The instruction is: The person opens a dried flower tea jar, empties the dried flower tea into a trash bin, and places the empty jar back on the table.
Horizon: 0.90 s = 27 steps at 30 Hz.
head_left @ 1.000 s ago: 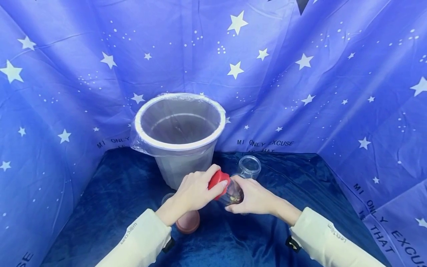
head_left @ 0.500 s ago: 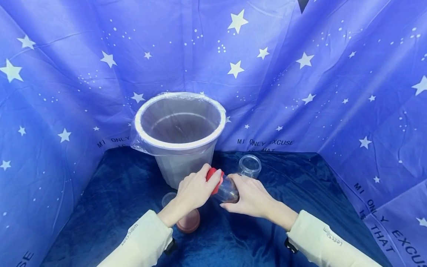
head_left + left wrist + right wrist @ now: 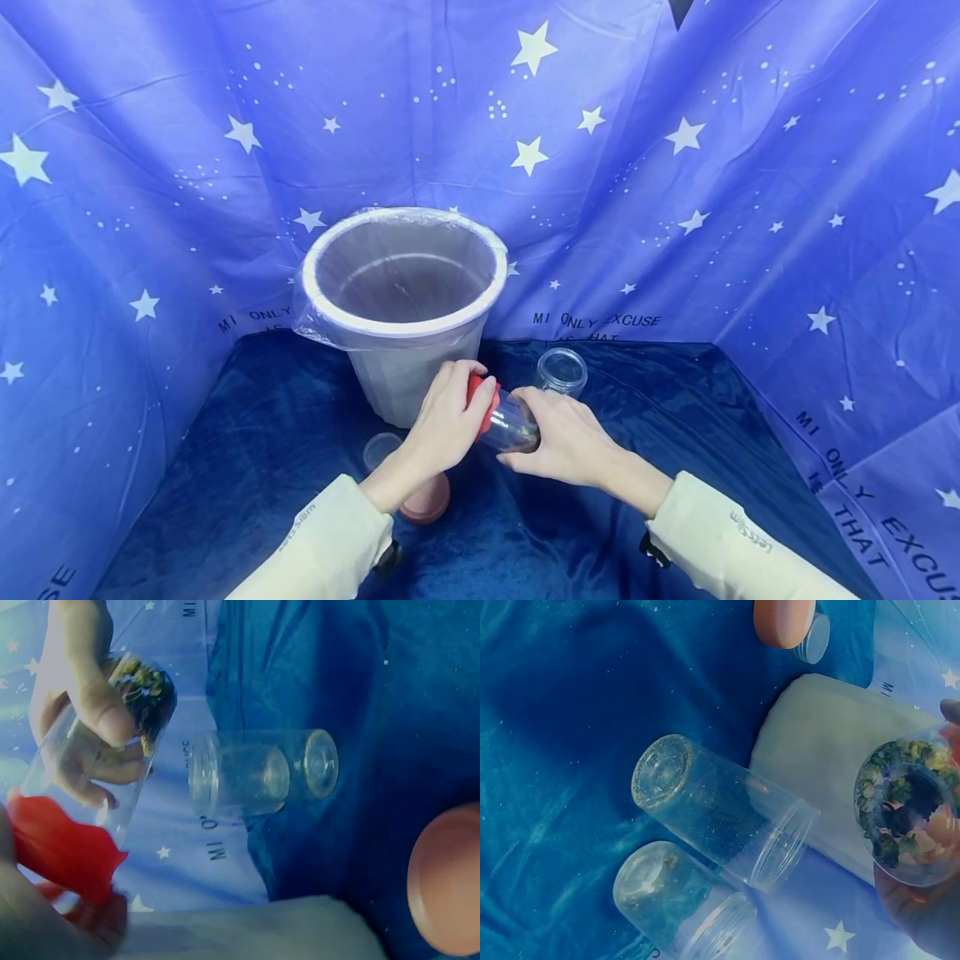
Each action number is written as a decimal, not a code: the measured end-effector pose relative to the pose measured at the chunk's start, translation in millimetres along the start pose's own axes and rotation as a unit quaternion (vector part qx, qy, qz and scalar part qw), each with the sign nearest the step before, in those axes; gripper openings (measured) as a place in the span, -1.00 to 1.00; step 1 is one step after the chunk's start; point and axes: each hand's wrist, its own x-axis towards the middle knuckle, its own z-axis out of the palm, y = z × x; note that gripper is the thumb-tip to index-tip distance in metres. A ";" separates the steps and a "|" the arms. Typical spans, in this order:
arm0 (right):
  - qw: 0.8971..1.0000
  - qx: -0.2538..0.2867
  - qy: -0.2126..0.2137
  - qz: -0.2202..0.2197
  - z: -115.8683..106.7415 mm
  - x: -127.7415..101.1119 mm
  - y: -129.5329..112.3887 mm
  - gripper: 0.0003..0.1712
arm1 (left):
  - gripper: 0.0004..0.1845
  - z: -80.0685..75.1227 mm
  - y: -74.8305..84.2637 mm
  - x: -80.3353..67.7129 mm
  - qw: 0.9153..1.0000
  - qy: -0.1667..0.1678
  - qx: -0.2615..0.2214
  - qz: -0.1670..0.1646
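The bin (image 3: 405, 308) stands at the back of the cloth-covered surface (image 3: 675, 450), against the backdrop (image 3: 675, 167). In front of the bin, the left hand (image 3: 442, 425) and right hand (image 3: 570, 442) hold a tilted jar (image 3: 513, 425) between them, left hand on its lid (image 3: 483, 404). An empty open jar (image 3: 561, 372) stands behind the right hand, right of the bin. A capped jar (image 3: 423, 504) stands below the left wrist, with another small jar (image 3: 377, 450) just behind it to the left.

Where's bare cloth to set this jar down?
Free: blue cloth right of the empty jar, and left of the bin. Crowded: in front of the bin, around both hands, pink lid and small cup.
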 end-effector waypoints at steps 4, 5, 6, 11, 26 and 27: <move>1.000 0.021 -0.009 0.012 -1.3 -0.6 2.3 -0.20 | -0.58 -0.9 -1.2 -2.3 0.998 0.000 -0.045 0.050; 0.999 0.032 -0.016 0.015 -2.7 -0.7 3.6 -0.20 | -0.55 -3.0 -2.5 -2.6 0.996 -0.011 -0.052 0.066; 0.999 0.043 -0.023 0.019 -4.1 -0.9 5.7 -0.20 | -0.51 -5.4 -3.7 -2.6 0.995 -0.024 -0.057 0.083; 0.993 0.101 -0.061 0.021 -13.0 0.2 18.0 -0.19 | -0.36 -20.1 -8.6 -0.5 0.981 -0.098 -0.058 0.158; 0.973 0.197 -0.115 0.018 -19.4 8.3 37.1 -0.22 | -0.24 -33.7 -13.1 5.8 0.947 -0.180 -0.025 0.265; 0.972 0.201 -0.117 0.018 -19.4 8.1 37.2 -0.23 | -0.25 -33.1 -13.6 6.2 0.946 -0.170 -0.017 0.275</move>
